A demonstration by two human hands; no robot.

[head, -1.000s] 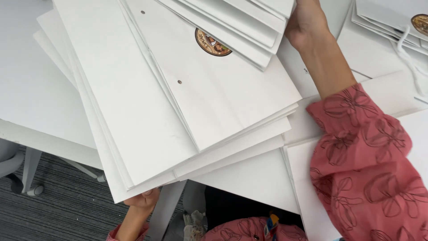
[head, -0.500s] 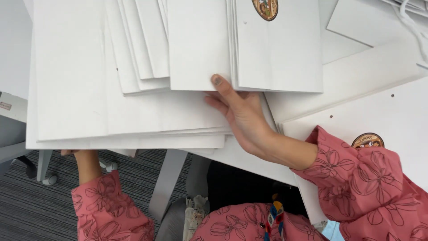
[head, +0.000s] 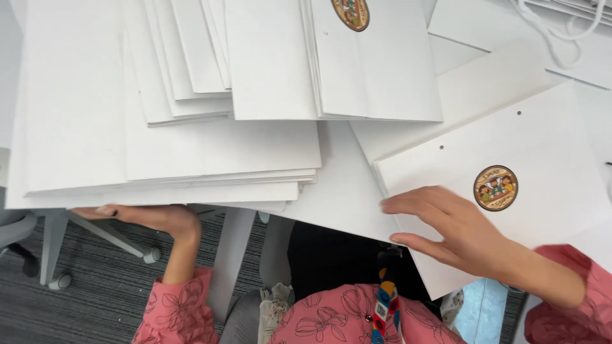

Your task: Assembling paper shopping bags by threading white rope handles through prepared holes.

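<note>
A person in a pink floral top sorts flat white paper bags spread across a white table (head: 13, 102). The left hand (head: 150, 220) props a large fanned stack of bags (head: 172, 137) from beneath its near edge, palm up and fingers hidden under the paper, so whether it grips cannot be told. The right hand (head: 456, 232) lies open, fingers spread and holding nothing, on the near left corner of a separate bag (head: 542, 153) bearing a round colourful sticker (head: 495, 188), just right of the stack. To handle this well, the lower hand should support the overhanging stack evenly while the flat hand presses lightly, squaring edges without creasing. Both forearms reach forward from the body, wrists low.
</note>
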